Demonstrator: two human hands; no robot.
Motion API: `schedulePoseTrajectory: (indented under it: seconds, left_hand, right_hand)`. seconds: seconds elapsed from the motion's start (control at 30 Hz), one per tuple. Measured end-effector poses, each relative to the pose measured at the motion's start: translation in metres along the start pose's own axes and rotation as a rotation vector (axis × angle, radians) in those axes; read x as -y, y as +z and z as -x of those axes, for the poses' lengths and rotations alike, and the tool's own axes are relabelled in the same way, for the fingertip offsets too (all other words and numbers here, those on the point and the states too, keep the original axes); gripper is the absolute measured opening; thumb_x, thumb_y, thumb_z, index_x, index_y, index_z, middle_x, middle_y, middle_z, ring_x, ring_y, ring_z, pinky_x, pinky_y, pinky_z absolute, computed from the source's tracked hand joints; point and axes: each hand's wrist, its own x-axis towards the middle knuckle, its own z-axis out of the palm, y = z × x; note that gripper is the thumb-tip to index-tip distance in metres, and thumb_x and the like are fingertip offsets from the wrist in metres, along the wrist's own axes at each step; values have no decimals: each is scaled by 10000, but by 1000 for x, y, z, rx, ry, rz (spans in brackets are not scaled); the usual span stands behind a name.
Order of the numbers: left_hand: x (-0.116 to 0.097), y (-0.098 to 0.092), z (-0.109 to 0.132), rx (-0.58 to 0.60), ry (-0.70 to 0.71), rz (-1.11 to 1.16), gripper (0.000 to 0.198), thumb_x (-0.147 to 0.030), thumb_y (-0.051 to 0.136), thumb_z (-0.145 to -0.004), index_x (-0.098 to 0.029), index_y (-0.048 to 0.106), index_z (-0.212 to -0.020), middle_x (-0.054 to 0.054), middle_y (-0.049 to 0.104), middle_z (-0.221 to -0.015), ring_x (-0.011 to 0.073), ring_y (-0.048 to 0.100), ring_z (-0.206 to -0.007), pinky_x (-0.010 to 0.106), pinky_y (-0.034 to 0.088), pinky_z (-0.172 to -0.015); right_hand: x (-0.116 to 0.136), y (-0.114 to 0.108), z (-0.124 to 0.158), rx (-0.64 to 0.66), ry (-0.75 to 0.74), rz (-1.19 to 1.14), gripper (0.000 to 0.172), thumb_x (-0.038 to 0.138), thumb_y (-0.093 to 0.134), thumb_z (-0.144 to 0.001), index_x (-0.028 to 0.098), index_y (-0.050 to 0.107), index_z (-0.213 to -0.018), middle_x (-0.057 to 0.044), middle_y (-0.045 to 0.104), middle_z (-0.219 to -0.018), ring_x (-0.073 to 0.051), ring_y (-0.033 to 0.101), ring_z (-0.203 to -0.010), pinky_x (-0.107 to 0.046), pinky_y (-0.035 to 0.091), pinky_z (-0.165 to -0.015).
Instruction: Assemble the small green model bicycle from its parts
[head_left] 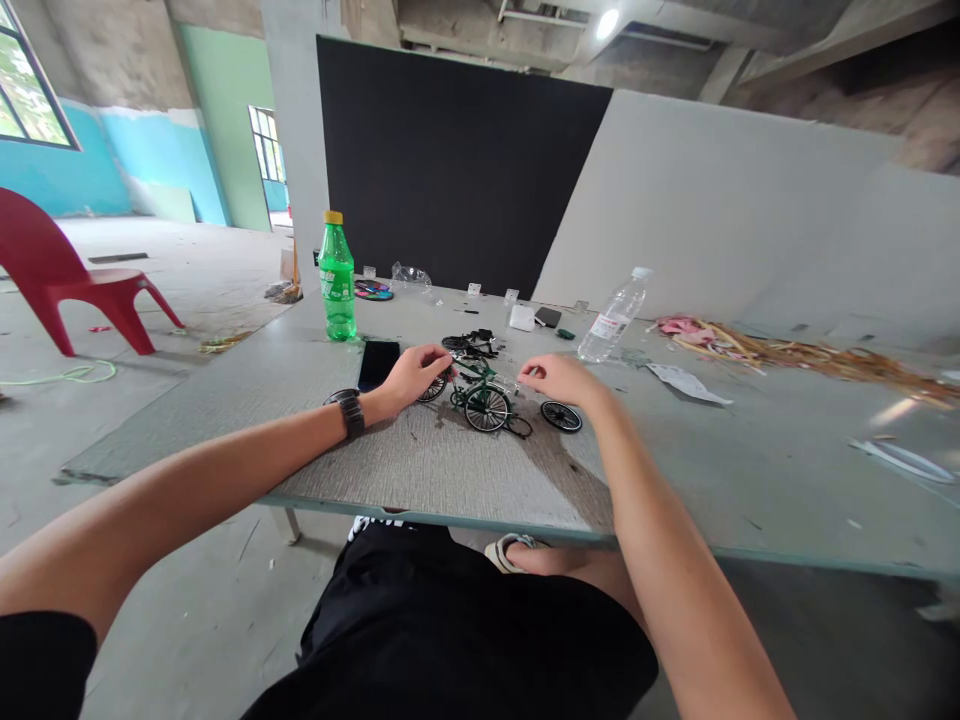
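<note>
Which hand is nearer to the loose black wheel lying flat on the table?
Right. The right hand hovers just above-left of the loose wheel; the left hand is across the green model bicycle, at its far wheel.

Green soda bottle standing upright on the grey table, black phone lying beside it, clear water bottle leaning, straw scraps lying scattered, red chair sitting well apart.

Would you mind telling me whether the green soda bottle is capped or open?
Capped: the green bottle stands upright with its yellow cap on.
</note>
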Motion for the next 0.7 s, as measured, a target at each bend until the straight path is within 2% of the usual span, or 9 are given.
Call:
schedulePoseTrajectory:
  seconds: [0.13, 0.23, 0.37, 0.5, 0.7]
  left_hand:
    - [0, 1, 0, 2, -19, 23, 211, -301, 562, -926, -153, 661, -813, 67, 710, -809, 143, 624, -727, 283, 458, -704]
    - [1, 1, -1, 15, -2, 9, 214, -293, 561, -925, -152, 661, -798, 69, 712, -805, 144, 624, -728, 289, 460, -717]
    - [4, 0, -1, 15, 26, -30, 231, -317, 561, -929, -156, 666, -799, 69, 716, -818, 147, 620, -732, 292, 461, -715]
    - [6, 0, -1, 24, 25, -37, 235, -332, 565, -928, -161, 670, -805, 68, 717, -824, 148, 619, -733, 290, 459, -707]
    - [3, 0, 0, 15, 27, -36, 243, -327, 563, -929, -155, 672, -796, 65, 715, -805, 144, 615, -723, 282, 454, -701]
  right_hand:
    - [-12, -10, 6, 159, 39, 19, 293, 488, 777, -710, 221, 743, -827, -69, 744, -835, -242, 670, -750, -341, 483, -669]
    - [-24, -14, 8, 236, 82, 32, 320, 479, 838, -632, 228, 751, -810, -63, 749, -831, -253, 680, -765, -345, 491, -686]
    - [-32, -10, 4, 240, 88, 48, 240, 421, 824, -646, 233, 754, -779, -61, 753, -839, -257, 681, -787, -351, 496, -704]
    - [-29, -4, 0, 243, 52, 16, 176, 383, 777, -685, 238, 753, -781, -51, 748, -841, -244, 675, -781, -340, 492, -697]
    - [-27, -3, 1, 249, 34, 14, 219, 419, 779, -673, 226, 745, -769, -65, 753, -840, -245, 665, -766, -337, 485, -680]
